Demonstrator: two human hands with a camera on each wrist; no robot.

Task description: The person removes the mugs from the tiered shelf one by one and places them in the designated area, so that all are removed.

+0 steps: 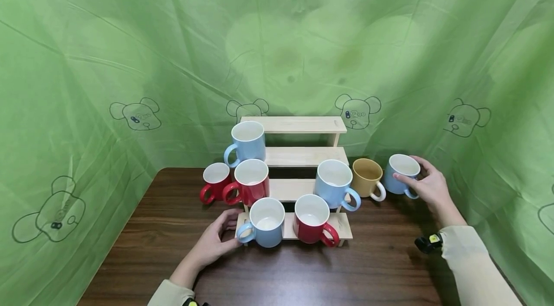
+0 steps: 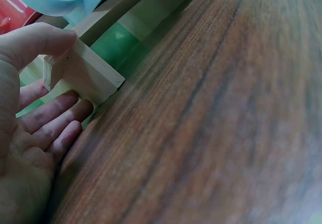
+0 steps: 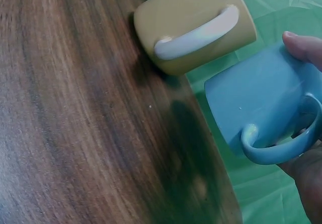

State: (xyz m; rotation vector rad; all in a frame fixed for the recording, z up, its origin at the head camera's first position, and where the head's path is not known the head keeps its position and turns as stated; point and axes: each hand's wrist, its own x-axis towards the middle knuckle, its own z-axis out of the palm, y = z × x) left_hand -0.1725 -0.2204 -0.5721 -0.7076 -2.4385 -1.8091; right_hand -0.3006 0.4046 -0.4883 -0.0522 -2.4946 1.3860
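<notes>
At the right back of the table, my right hand (image 1: 430,186) grips a light-blue mug (image 1: 396,183) with a white inside, thumb near the rim and fingers round the far side. In the right wrist view this blue mug (image 3: 266,103) is close beside a mustard-yellow mug (image 3: 191,27) with a white handle, and a dark shadow falls on the table below. My left hand (image 1: 216,238) holds the left end of the lowest step of a stepped wooden rack (image 1: 307,156). In the left wrist view, the thumb lies on top of the step end (image 2: 90,73), fingers beside and under it.
On the lowest step stand a blue mug (image 1: 267,224) and a red mug (image 1: 310,219). Higher up are a red mug (image 1: 253,185), a blue mug (image 1: 333,185) and another blue mug (image 1: 248,142). A smaller red mug (image 1: 218,181) stands left of the rack. Green cloth (image 1: 294,56) surrounds the table.
</notes>
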